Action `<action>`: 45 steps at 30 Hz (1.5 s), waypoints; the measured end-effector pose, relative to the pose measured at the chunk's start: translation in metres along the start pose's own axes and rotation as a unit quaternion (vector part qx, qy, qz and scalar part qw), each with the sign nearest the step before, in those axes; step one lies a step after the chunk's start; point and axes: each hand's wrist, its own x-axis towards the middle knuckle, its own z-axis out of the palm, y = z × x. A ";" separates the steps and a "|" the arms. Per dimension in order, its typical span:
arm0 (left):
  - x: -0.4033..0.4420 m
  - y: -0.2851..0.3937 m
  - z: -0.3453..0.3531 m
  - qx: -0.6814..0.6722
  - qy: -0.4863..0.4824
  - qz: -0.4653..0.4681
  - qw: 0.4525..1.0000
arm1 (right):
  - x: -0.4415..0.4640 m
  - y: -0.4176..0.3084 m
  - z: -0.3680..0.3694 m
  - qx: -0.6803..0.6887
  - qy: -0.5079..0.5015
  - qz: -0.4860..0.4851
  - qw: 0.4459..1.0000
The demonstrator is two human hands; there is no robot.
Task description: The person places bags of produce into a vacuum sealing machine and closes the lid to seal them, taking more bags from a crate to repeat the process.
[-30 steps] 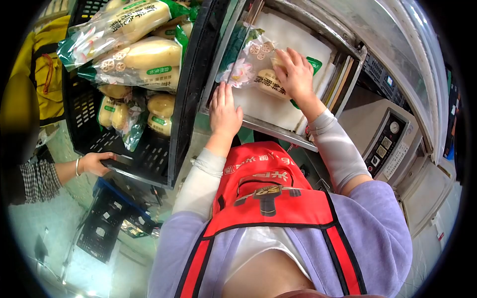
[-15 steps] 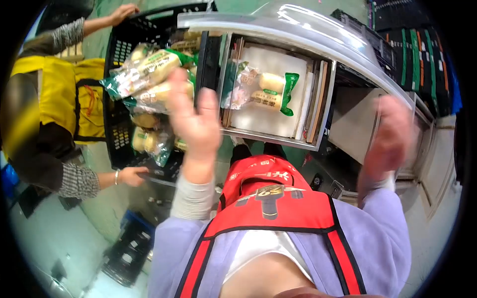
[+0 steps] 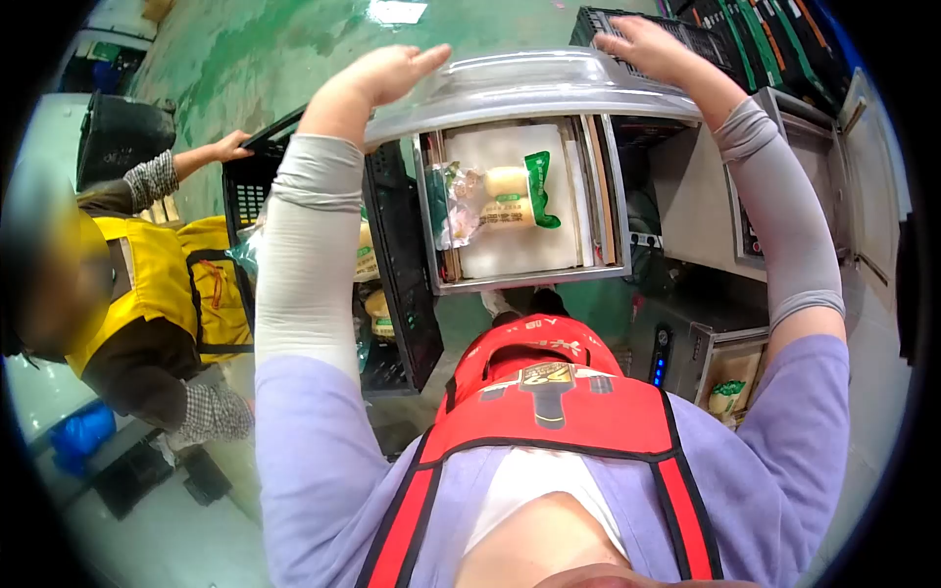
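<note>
Showing both hands raised to a clear lid, the view runs from left to right. At far left a co-worker in a yellow apron [image 3: 137,289] has one hand [image 3: 232,147] at the far rim of a black crate [image 3: 412,294]; the head is blurred, and the other hand is hidden beyond its checked sleeve [image 3: 218,414]. The wearer's pale left sleeve [image 3: 314,245] crosses the crate and covers most of the packets [image 3: 377,312] inside, so their number cannot be told. The left grip [image 3: 377,78] has its fingers extended and apart from the thumb, at the left end of the lid [image 3: 520,73]; contact cannot be made out. Below the lid, a bag [image 3: 508,201] lies on a white board [image 3: 505,140] within a metal case [image 3: 529,284], its green end to the right; its print is too small to read. The right grip [image 3: 657,47], fingers spread and holding nothing, is at the lid's right part; contact is again unclear. At lower right the purple sleeve [image 3: 809,392] cuts off part of a box holding a packet [image 3: 725,397]. Half a second earlier, the left grip was before the crate and the right well to the right; the bag lies unchanged on the board.
</note>
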 end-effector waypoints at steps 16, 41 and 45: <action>-0.110 -0.010 0.174 -0.091 0.108 -0.073 0.987 | -0.152 -0.053 0.121 0.181 0.117 0.140 0.966; -0.123 -0.050 0.330 0.021 0.158 -0.107 0.981 | -0.195 -0.065 0.282 0.085 0.093 0.216 0.968; -0.123 -0.055 0.333 0.021 0.153 -0.114 0.982 | -0.193 -0.067 0.282 0.098 0.087 0.213 0.968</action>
